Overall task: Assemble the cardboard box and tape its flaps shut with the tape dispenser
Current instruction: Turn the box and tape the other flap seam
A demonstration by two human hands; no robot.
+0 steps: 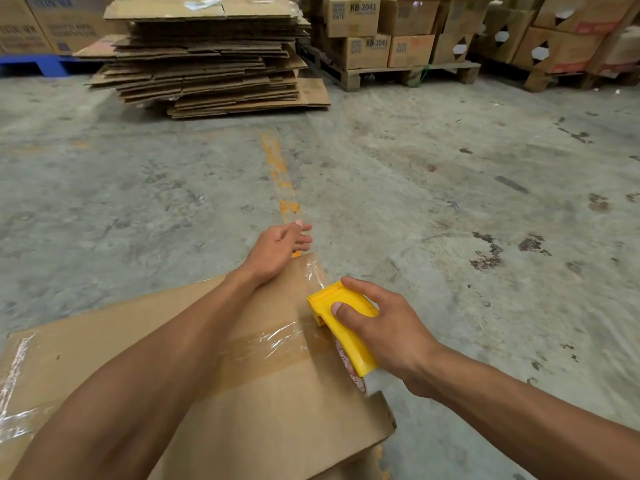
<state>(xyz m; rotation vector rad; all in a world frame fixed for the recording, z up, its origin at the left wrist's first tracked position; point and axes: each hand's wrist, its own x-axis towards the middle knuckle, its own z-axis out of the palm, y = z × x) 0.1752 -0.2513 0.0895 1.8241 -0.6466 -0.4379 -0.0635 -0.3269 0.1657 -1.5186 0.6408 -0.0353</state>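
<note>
A single wide-angle camera worn on the person's head looks forward and steeply down, close over the cardboard box [242, 375] that fills the lower frame. Both forearms reach in from the bottom edge toward the box. Beyond the box the view runs out across the concrete floor [415, 168] to a stack of flattened cardboard [207, 57] far off near the top edge.

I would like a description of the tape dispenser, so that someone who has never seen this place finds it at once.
Start at the big cardboard box lying on the concrete floor in the foreground. At its right edge, where clear tape crosses the top, the right hand holds the tape dispenser. It is the only bright yellow plastic thing among brown cardboard.
</note>
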